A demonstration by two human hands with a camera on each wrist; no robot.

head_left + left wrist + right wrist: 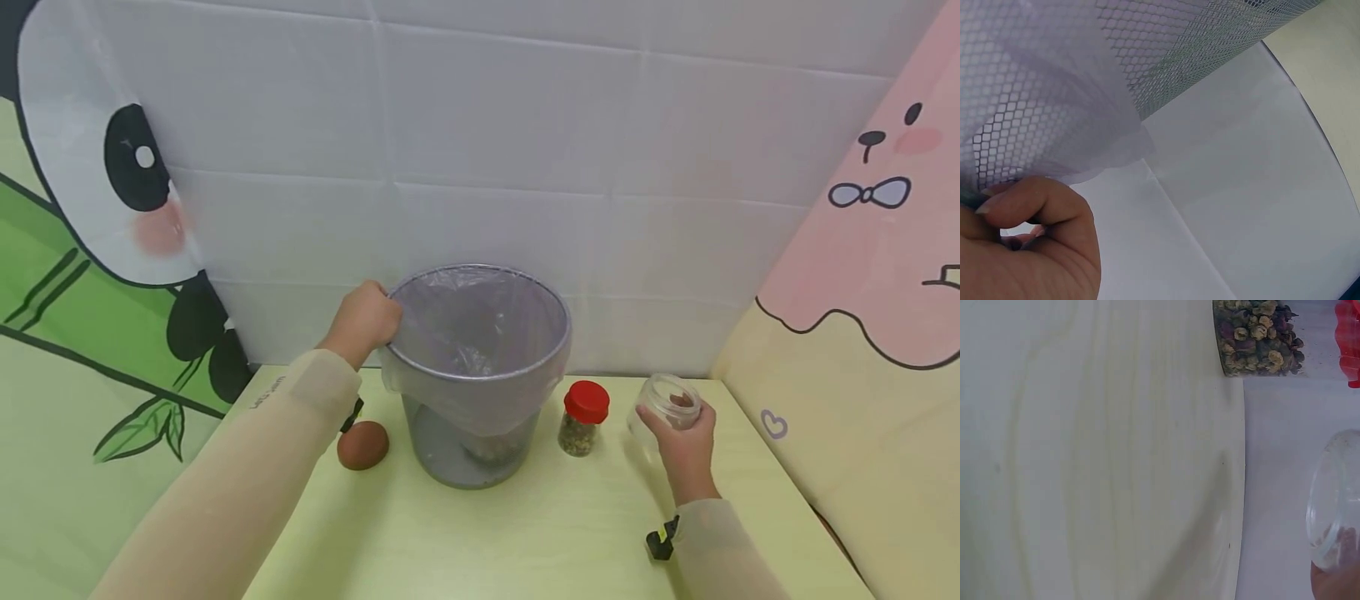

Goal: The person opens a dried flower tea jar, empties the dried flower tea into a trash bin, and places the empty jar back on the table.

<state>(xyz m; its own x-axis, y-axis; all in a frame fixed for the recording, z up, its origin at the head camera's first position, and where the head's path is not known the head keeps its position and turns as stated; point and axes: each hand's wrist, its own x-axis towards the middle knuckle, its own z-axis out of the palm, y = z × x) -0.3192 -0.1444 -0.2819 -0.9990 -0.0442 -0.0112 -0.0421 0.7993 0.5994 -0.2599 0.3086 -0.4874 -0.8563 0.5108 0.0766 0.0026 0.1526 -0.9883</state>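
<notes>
A mesh trash can (468, 454) stands near the back of the table, lined with a translucent purple bag (487, 404) folded over its rim. My left hand (365, 321) grips the rim's left side, fingers curled over the bag and edge; the left wrist view shows the mesh (1166, 56) and the curled thumb and fingers close up. At the right, my right hand (690, 446) holds a clear open-mouthed jar (666, 400) around its side, above the table. In the right wrist view only the jar's base (1335, 500) and a bit of the hand show.
Between the can and the right hand stands a jar of dried flower buds (577, 435) with a red lid (587, 402). A reddish-brown rounded object (363, 445) lies left of the can. A white wall covering (487, 125) rises right behind the table (480, 550).
</notes>
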